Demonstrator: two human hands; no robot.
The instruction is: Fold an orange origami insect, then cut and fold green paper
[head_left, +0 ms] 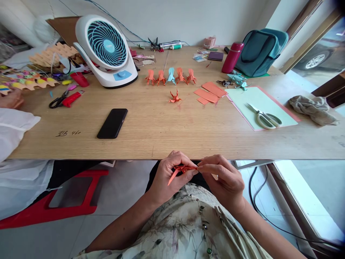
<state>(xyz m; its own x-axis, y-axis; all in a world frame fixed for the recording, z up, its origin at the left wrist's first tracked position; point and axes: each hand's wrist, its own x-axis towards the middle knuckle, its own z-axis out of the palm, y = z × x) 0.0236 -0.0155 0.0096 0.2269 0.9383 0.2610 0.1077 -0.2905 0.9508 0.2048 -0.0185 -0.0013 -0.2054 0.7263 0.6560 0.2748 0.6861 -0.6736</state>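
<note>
My left hand is closed on a folded orange paper piece, just off the table's front edge. One narrow strip of the paper sticks out toward the lower left. The fingertips of my right hand pinch the right end of the same piece. On the table, a small orange folded figure lies below a row of several orange figures with a light blue one among them. Flat orange paper pieces lie to the right of these.
A black phone and a white fan stand left. Scissors rest on pale green paper at right, near a pink bottle and teal bag. Another person's hand is at far left.
</note>
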